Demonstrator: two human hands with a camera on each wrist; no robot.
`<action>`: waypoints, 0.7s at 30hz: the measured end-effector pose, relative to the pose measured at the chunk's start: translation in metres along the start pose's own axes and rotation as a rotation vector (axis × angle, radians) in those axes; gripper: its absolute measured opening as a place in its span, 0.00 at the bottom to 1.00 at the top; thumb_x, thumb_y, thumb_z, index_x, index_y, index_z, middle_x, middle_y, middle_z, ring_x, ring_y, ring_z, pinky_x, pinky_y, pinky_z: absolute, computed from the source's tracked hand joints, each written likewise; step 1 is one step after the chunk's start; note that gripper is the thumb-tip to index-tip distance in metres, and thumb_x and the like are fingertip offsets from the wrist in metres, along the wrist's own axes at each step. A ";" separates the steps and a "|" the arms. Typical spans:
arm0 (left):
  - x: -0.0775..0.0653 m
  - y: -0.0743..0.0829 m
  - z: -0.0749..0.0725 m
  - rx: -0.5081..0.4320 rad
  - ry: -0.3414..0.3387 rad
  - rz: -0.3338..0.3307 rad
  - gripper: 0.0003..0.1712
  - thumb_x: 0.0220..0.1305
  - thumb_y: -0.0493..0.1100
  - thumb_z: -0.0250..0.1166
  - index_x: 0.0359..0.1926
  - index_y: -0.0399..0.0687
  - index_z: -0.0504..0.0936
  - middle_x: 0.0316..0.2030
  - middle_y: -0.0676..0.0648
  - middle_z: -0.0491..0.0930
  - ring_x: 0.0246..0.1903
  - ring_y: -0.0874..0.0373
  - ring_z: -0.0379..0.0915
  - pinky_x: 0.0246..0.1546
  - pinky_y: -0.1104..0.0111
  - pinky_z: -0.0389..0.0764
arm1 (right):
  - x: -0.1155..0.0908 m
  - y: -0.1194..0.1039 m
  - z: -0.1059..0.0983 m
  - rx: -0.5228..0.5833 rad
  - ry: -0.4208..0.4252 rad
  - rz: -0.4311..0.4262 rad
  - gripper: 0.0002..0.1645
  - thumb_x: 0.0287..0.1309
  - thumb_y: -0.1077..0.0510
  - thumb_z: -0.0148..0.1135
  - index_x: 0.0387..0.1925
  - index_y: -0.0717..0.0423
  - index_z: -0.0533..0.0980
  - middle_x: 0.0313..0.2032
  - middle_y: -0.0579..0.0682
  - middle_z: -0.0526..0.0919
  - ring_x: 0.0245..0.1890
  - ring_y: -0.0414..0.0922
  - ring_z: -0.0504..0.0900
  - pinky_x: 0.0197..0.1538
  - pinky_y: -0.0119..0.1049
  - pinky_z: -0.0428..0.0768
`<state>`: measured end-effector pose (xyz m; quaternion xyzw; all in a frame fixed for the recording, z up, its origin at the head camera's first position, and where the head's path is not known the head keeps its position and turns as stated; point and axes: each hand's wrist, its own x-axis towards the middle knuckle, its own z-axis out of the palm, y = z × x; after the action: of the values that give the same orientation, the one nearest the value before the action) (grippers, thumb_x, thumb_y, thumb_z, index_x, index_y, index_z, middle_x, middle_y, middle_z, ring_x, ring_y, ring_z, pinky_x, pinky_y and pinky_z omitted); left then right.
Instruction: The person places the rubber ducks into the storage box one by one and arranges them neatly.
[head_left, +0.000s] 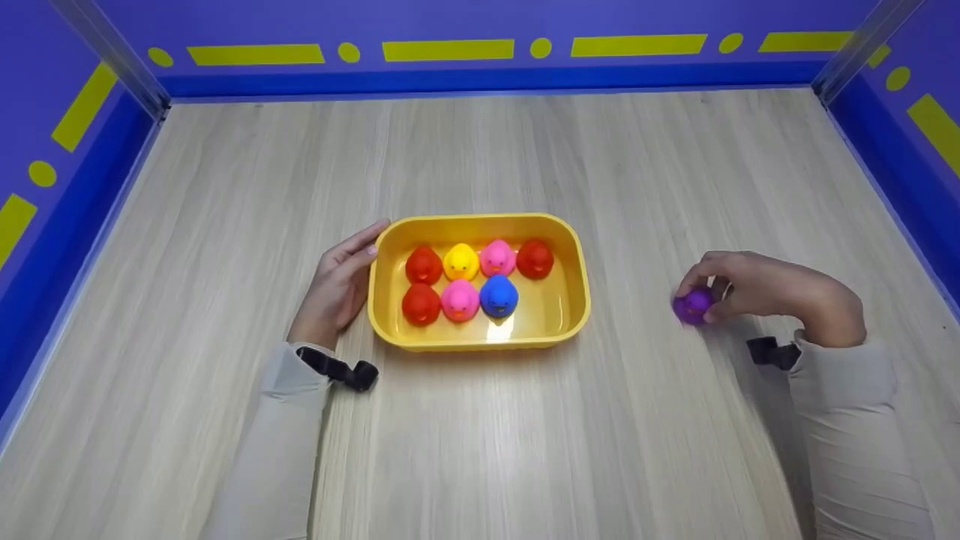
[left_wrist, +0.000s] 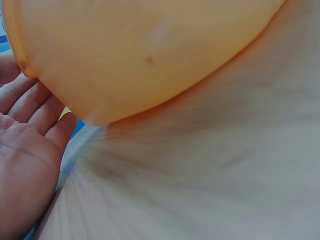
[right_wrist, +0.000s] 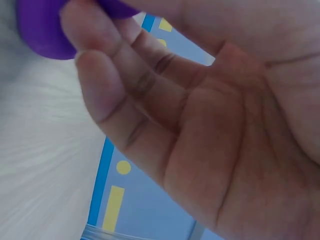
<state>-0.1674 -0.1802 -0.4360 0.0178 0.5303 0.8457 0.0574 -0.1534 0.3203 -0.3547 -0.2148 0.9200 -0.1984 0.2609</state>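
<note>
A yellow plastic tub (head_left: 480,343) stands on the table and holds several small toy ducks. At its left end my left hand (head_left: 341,281) rests against the outer wall near the rim. In the left wrist view those fingers (left_wrist: 32,102) lie nearly straight along the tub's orange-looking side (left_wrist: 150,75). Out to the right, my right hand (head_left: 765,289) pinches a purple toy duck (head_left: 696,305) between thumb and fingertips, low over the table. Only part of the purple duck (right_wrist: 42,30) shows in the right wrist view, behind the fingers.
Inside the tub, red (head_left: 535,259), pink (head_left: 460,301), yellow (head_left: 461,262) and blue (head_left: 499,297) ducks sit in two rows. The wood-grain table (head_left: 480,435) is bordered by blue-purple walls (head_left: 450,22) at the back and both sides.
</note>
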 end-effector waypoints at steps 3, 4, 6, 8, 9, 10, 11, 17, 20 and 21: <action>0.000 0.000 0.000 0.004 -0.001 0.004 0.28 0.66 0.29 0.52 0.66 0.26 0.62 0.57 0.48 0.77 0.59 0.60 0.71 0.66 0.67 0.68 | 0.002 -0.001 0.001 -0.003 0.009 -0.004 0.21 0.46 0.69 0.70 0.44 0.50 0.81 0.45 0.50 0.79 0.43 0.45 0.79 0.39 0.29 0.79; 0.000 0.000 0.000 0.003 -0.001 0.005 0.28 0.66 0.29 0.52 0.66 0.27 0.62 0.57 0.48 0.77 0.59 0.60 0.71 0.66 0.67 0.68 | 0.003 -0.002 0.001 -0.007 0.011 -0.008 0.21 0.46 0.69 0.70 0.44 0.51 0.81 0.45 0.50 0.79 0.43 0.45 0.79 0.39 0.30 0.79; 0.001 0.000 0.000 0.000 -0.001 0.004 0.28 0.66 0.29 0.52 0.66 0.26 0.62 0.57 0.49 0.78 0.59 0.60 0.71 0.66 0.67 0.68 | 0.005 -0.003 0.001 -0.020 0.011 -0.019 0.21 0.46 0.70 0.70 0.44 0.51 0.81 0.45 0.51 0.79 0.43 0.46 0.79 0.40 0.31 0.80; 0.001 0.000 0.000 -0.002 -0.002 0.002 0.28 0.66 0.29 0.52 0.66 0.26 0.61 0.57 0.49 0.78 0.59 0.60 0.71 0.66 0.67 0.69 | 0.006 -0.004 0.001 -0.026 0.010 -0.035 0.21 0.46 0.71 0.69 0.44 0.53 0.81 0.44 0.51 0.79 0.43 0.46 0.79 0.40 0.32 0.81; 0.001 0.000 0.000 -0.004 -0.001 0.000 0.28 0.66 0.29 0.52 0.66 0.26 0.61 0.56 0.49 0.78 0.59 0.60 0.72 0.66 0.67 0.69 | 0.007 -0.005 0.001 -0.029 0.009 -0.042 0.21 0.46 0.71 0.69 0.44 0.53 0.81 0.43 0.51 0.79 0.43 0.46 0.79 0.40 0.32 0.81; 0.001 0.000 0.000 -0.007 -0.001 -0.002 0.28 0.66 0.29 0.51 0.66 0.26 0.61 0.56 0.49 0.78 0.59 0.60 0.72 0.65 0.67 0.69 | 0.008 -0.006 0.001 -0.031 0.008 -0.048 0.21 0.46 0.71 0.69 0.44 0.54 0.81 0.43 0.50 0.79 0.43 0.46 0.79 0.40 0.31 0.81; 0.001 0.000 0.000 -0.008 -0.001 -0.003 0.28 0.66 0.29 0.51 0.66 0.26 0.61 0.56 0.49 0.78 0.59 0.60 0.72 0.65 0.67 0.69 | 0.009 -0.006 0.001 -0.035 0.007 -0.052 0.21 0.47 0.71 0.68 0.44 0.54 0.82 0.42 0.50 0.79 0.42 0.45 0.79 0.39 0.31 0.80; 0.000 -0.001 0.000 -0.015 -0.002 -0.003 0.28 0.66 0.29 0.51 0.66 0.26 0.61 0.56 0.47 0.77 0.58 0.59 0.72 0.65 0.66 0.70 | 0.013 -0.012 0.000 -0.051 0.000 -0.047 0.21 0.48 0.70 0.68 0.45 0.52 0.82 0.42 0.49 0.79 0.42 0.44 0.78 0.40 0.33 0.80; 0.000 -0.001 0.000 -0.008 -0.004 0.002 0.28 0.66 0.29 0.51 0.66 0.26 0.61 0.57 0.47 0.77 0.59 0.59 0.72 0.65 0.66 0.70 | 0.014 -0.015 0.000 -0.048 -0.003 -0.049 0.20 0.49 0.70 0.67 0.46 0.53 0.82 0.42 0.50 0.79 0.42 0.44 0.79 0.41 0.34 0.81; 0.000 -0.001 0.000 -0.007 -0.003 0.003 0.27 0.66 0.29 0.51 0.66 0.26 0.62 0.57 0.46 0.77 0.59 0.59 0.72 0.65 0.66 0.70 | 0.015 -0.016 0.000 -0.044 -0.005 -0.051 0.21 0.49 0.70 0.67 0.46 0.53 0.82 0.43 0.50 0.79 0.42 0.44 0.79 0.41 0.33 0.81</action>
<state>-0.1675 -0.1800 -0.4374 0.0197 0.5274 0.8475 0.0571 -0.1602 0.2997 -0.3526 -0.2441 0.9177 -0.1843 0.2535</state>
